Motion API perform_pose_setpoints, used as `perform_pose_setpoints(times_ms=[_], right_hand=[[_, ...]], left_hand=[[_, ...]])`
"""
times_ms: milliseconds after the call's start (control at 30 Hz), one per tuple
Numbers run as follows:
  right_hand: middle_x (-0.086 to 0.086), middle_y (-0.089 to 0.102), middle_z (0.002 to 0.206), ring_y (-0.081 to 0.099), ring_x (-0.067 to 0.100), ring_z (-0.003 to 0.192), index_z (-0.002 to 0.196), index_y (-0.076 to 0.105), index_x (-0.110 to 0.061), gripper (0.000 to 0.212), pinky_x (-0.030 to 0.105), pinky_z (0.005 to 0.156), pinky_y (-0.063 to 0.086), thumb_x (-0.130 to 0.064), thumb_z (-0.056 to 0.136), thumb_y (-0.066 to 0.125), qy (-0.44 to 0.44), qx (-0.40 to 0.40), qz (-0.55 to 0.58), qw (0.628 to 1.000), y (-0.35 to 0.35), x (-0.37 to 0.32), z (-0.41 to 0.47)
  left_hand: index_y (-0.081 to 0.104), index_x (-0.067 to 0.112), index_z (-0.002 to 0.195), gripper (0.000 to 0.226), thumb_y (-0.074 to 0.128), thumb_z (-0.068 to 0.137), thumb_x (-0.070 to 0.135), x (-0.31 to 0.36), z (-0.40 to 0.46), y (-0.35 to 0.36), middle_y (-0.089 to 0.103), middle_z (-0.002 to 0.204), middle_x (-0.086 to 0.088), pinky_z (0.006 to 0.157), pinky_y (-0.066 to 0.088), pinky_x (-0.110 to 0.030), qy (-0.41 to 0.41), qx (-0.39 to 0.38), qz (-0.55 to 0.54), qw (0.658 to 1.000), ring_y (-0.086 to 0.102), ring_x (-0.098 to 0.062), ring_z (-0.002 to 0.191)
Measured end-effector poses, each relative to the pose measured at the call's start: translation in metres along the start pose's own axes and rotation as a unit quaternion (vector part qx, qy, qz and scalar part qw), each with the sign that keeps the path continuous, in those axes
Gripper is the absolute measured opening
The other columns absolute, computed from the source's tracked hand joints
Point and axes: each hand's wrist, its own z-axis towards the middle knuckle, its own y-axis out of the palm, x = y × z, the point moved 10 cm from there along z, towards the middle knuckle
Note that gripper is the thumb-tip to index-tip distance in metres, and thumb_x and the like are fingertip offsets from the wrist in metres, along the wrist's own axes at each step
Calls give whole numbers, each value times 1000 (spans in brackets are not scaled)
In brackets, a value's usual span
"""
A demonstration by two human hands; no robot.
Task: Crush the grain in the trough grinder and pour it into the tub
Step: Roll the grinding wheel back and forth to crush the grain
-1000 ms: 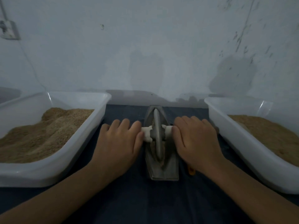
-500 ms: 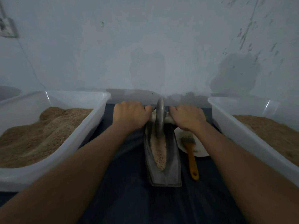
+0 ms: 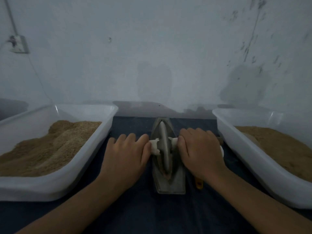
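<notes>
Left hand and right hand lie flat-fingered on the white axle of the metal wheel in the boat-shaped trough, mid-table. White plastic tubs of sandy grain flank it; an orange handle peeks under the right wrist.

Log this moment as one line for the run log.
step: crushing | left hand: on axle | right hand: on axle | wheel: mid trough | tubs: holding grain

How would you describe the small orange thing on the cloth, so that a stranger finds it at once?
Start at the grey trough grinder in the middle of the dark cloth, between the two white tubs. Just right of its near end, an orange handle tip sticks out from under the right wrist. It is the only orange thing there.
</notes>
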Motion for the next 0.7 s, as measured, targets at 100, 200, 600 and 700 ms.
perform_pose_setpoints(times_ms=[100, 200, 600, 700], right_hand=[[-10, 33, 63, 32, 15, 56, 73, 41, -25, 34, 37, 58, 26, -32, 104, 28, 4, 4, -13, 1000, 2, 2, -1], [-7, 42, 60, 37, 17, 51, 70, 44, -22, 40, 32, 52, 28, -32, 100, 19, 18, -52, -56, 997, 22, 10, 13], [-1, 47, 67, 40, 17, 58, 74, 52, -16, 46, 32, 53, 21, -39, 102, 25, 92, -159, -32, 982, 83, 52, 57], [-6, 39, 66, 29, 10, 56, 73, 43, -21, 42, 31, 53, 16, -39, 94, 11, 47, -150, -52, 986, 64, 34, 39]], left_hand=[[39, 30, 86, 28, 23, 107, 41, 1, 7, 5, 45, 72, 7, 63, 24, -37, 8, -3, 7, 1000, 41, -19, 64], [41, 28, 79, 31, 24, 102, 39, -2, 33, 26, 50, 66, 6, 60, 32, -35, 0, -35, -12, 999, 47, -22, 58], [47, 19, 81, 56, -7, 81, 37, -7, 86, 71, 35, 67, 2, 60, 35, -31, -7, -107, 2, 994, 44, -23, 65], [37, 21, 76, 29, 15, 94, 28, -1, 64, 52, 37, 63, 3, 57, 28, -30, 7, -69, 23, 997, 40, -19, 57]])
